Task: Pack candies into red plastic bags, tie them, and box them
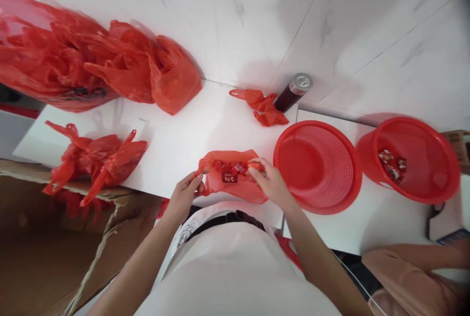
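A translucent red plastic bag (pixel 242 191) lies flat at the table's front edge, close to my body. My left hand (pixel 186 194) pinches its left edge between thumb and fingers. Several small red wrapped packets (pixel 229 177) with printed fronts rest on the bag. Over its right side, my right hand (pixel 270 179) is closed, with a small orange-red packet (pixel 253 165) at its fingertips. Just right of that hand stands a red plastic basket (pixel 316 132) with mesh walls and nothing visible inside.
A second red basket (pixel 418 132) holds several small packets. Filled red bags (pixel 176 76) line the back left; tied ones (pixel 121 162) sit nearer. A dark flask (pixel 293 92) stands beside a crumpled red bag (pixel 270 115). An open cardboard box (pixel 106 252) is lower left; another person's arm (pixel 411 257) lower right.
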A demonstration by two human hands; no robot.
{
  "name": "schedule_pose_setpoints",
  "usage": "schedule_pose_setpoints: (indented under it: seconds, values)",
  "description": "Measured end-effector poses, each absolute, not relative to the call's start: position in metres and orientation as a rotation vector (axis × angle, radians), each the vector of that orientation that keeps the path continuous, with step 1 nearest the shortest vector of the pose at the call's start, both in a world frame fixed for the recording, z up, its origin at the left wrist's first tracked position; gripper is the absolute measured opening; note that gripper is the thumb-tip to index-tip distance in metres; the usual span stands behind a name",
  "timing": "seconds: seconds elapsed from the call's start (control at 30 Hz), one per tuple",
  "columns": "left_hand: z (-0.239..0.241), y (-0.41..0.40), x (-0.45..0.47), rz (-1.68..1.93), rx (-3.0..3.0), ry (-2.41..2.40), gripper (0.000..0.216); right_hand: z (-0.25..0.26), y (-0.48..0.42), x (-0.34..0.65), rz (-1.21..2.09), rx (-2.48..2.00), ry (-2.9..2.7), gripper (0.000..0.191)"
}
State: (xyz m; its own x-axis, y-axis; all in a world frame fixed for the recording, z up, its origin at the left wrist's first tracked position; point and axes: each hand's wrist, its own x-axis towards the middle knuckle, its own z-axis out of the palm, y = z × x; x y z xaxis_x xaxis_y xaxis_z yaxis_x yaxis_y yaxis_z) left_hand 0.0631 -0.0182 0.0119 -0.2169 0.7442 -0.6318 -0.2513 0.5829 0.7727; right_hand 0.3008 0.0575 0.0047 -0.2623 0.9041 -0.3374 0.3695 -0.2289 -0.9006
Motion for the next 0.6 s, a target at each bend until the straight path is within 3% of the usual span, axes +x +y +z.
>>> schedule_pose_setpoints:
  seconds: [0.13, 0.27, 0.4, 0.6]
  values:
    - [0.017, -0.018, 0.061, 0.944, 0.576, 1.575, 0.033, 0.000, 0.049, 0.283, 0.971, -1.551, -1.989, 0.042]
    - [0.021, -0.024, 0.052, 0.939, 0.583, 1.612, 0.035, -0.011, 0.049, 0.308, 0.557, -1.623, -2.160, 0.035]
    - [0.019, -0.035, 0.046, 0.914, 0.549, 1.626, 0.040, -0.021, 0.036, 0.335, 0.747, -1.748, -2.192, 0.046]
    - [0.034, -0.052, 0.033, 0.704, 0.623, 1.696, 0.038, 0.011, 0.024, 0.343, 1.023, -1.782, -1.736, 0.030]
